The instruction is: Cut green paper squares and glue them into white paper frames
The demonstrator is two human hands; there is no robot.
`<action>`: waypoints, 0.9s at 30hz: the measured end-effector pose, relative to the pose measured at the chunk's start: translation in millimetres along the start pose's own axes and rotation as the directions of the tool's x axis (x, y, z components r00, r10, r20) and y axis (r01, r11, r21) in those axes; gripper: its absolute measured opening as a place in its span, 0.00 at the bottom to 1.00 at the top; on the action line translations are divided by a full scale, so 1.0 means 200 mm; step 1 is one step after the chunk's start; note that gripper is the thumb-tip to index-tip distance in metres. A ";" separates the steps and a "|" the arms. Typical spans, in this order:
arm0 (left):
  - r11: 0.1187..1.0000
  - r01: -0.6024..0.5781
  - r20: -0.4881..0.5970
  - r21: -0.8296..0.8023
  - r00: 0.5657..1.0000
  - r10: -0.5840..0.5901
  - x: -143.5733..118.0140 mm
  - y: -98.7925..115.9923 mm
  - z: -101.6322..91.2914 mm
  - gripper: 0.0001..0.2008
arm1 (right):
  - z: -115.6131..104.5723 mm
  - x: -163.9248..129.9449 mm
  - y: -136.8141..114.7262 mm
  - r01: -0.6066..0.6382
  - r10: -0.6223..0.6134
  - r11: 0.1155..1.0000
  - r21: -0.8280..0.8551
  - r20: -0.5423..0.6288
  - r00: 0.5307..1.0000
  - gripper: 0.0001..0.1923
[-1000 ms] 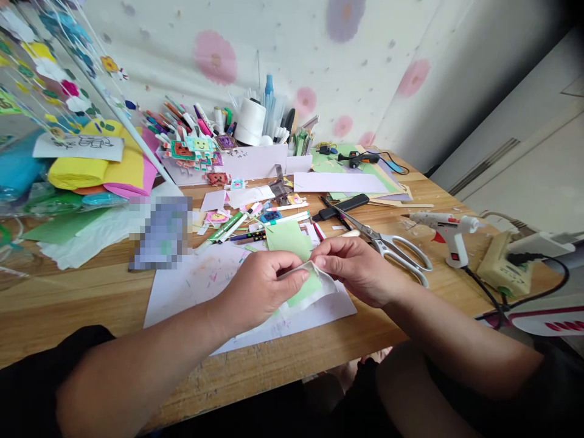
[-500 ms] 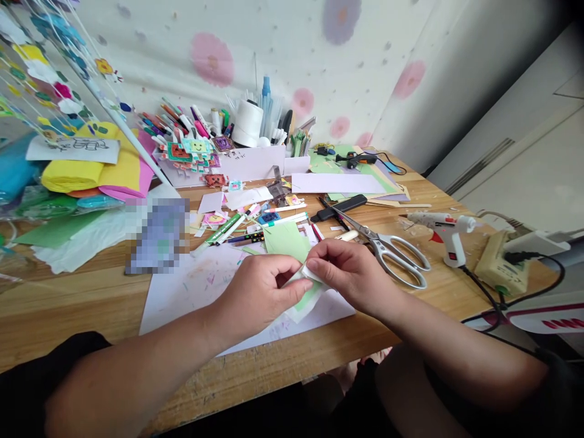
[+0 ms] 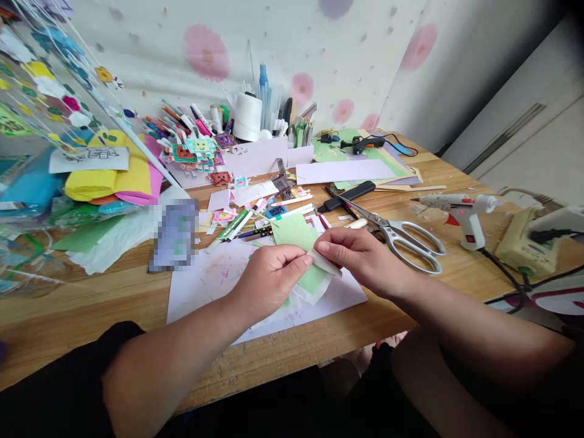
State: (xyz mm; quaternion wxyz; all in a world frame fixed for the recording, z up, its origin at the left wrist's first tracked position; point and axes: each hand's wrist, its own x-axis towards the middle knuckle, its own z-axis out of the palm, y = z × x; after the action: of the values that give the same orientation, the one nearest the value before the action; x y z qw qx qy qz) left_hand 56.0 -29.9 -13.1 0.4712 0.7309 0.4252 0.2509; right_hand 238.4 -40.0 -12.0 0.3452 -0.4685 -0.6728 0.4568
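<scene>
Green paper piece (image 3: 314, 281) with white backing is held just above the white sheet (image 3: 214, 283) on the wooden table (image 3: 114, 301). Left hand (image 3: 269, 281) pinches its upper edge, fingers closed; right hand (image 3: 360, 258) grips the white flap at the same edge. Scissors (image 3: 401, 234) lie just beside the right hand.

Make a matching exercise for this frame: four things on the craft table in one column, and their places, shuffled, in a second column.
Things:
1. scissors
2. glue gun
3. green-and-white paper piece
4. white thread spool

Places:
A. in the organiser at the back of the table
B. pinched between left hand and right hand
C. lying open just right of the hands
D. standing near the right edge, cord attached

Pairs: 1-C, 2-D, 3-B, 4-A
</scene>
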 end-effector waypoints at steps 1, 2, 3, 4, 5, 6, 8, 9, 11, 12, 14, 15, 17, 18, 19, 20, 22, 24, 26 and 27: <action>1.000 0.009 -0.008 0.001 1.000 -0.009 0.00 0.00 0.00 0.18 | 0.00 0.00 0.01 -0.014 0.014 1.000 0.011 0.010 1.000 0.16; 1.000 0.011 -0.018 0.003 1.000 -0.011 0.00 0.00 0.00 0.18 | 0.00 0.01 0.01 -0.026 0.026 1.000 0.016 0.016 1.000 0.16; 1.000 0.009 -0.029 0.005 1.000 -0.009 0.00 0.00 0.00 0.18 | 0.00 0.01 0.02 -0.037 0.037 0.999 0.019 0.016 0.999 0.16; 1.000 0.006 -0.038 0.005 0.999 -0.006 0.00 0.00 0.00 0.18 | 0.00 0.01 0.02 -0.046 0.045 0.999 0.020 0.015 0.999 0.16; 1.000 0.005 -0.044 0.001 0.999 -0.005 0.00 -0.01 0.00 0.18 | 0.00 0.02 0.02 -0.053 0.052 0.998 0.021 0.014 0.999 0.15; 1.000 0.008 -0.043 -0.011 0.999 -0.008 0.00 -0.01 0.00 0.18 | 0.00 0.02 0.02 -0.058 0.058 0.998 0.023 0.015 0.998 0.15; 0.997 0.027 -0.019 -0.068 0.999 -0.029 0.01 -0.03 0.00 0.18 | -0.01 0.03 0.02 -0.061 0.060 0.998 0.029 0.019 0.998 0.14; 0.993 0.038 -0.001 -0.113 0.999 -0.038 0.01 -0.03 0.00 0.19 | -0.01 0.03 0.02 -0.060 0.059 0.998 0.033 0.026 0.998 0.13; 0.977 0.050 0.026 -0.206 0.999 -0.046 0.02 -0.04 -0.01 0.18 | -0.02 0.03 0.01 -0.058 0.056 0.997 0.043 0.049 0.997 0.11; 0.969 0.050 0.026 -0.242 0.999 -0.045 0.02 -0.04 -0.01 0.17 | -0.03 0.03 0.01 -0.058 0.055 0.997 0.048 0.062 0.997 0.11; 0.962 0.031 0.010 -0.270 1.000 -0.030 0.03 -0.04 -0.01 0.13 | -0.03 0.03 0.00 -0.062 0.057 0.997 0.051 0.086 0.995 0.10; 0.964 0.018 0.001 -0.266 1.000 -0.019 0.03 -0.04 -0.01 0.10 | -0.03 0.03 -0.01 -0.063 0.058 0.997 0.050 0.092 0.994 0.09; 0.967 -0.001 -0.013 -0.255 1.000 -0.002 0.04 -0.04 -0.01 0.07 | -0.04 0.03 -0.01 -0.062 0.057 0.997 0.049 0.094 0.994 0.08; 0.966 -0.004 -0.021 -0.259 1.000 -0.002 0.04 -0.04 -0.01 0.07 | -0.04 0.03 0.00 -0.061 0.056 0.997 0.050 0.092 0.994 0.08; 0.961 0.001 -0.031 -0.275 0.999 -0.010 0.04 -0.04 -0.01 0.07 | -0.04 0.03 0.00 -0.061 0.056 0.997 0.052 0.089 0.994 0.08; 0.953 0.010 -0.044 -0.303 0.999 -0.024 0.04 -0.05 0.00 0.08 | -0.04 0.03 0.00 -0.063 0.058 0.996 0.056 0.088 0.994 0.09; 0.928 0.028 -0.063 -0.371 0.996 -0.056 0.04 -0.05 0.00 0.08 | -0.04 0.03 0.01 -0.070 0.065 0.996 0.062 0.079 0.995 0.10; 0.900 0.046 -0.063 -0.433 0.995 -0.081 0.04 -0.05 0.01 0.08 | -0.04 0.03 0.02 -0.076 0.072 0.995 0.062 0.064 0.995 0.10; 0.880 0.069 -0.034 -0.471 0.995 -0.096 0.04 -0.05 0.02 0.08 | -0.05 0.03 0.02 -0.076 0.073 0.996 0.054 0.054 0.996 0.08; 0.874 0.082 -0.013 -0.478 0.995 -0.101 0.04 -0.04 0.02 0.07 | -0.05 0.03 0.02 -0.074 0.072 0.996 0.047 0.054 0.996 0.07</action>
State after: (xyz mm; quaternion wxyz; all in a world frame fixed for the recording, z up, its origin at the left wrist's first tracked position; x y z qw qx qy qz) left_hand 59.1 -23.4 -22.9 0.6398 0.5665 0.3934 0.3391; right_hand 246.7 -30.6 -11.9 0.3220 -0.4723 -0.6526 0.4974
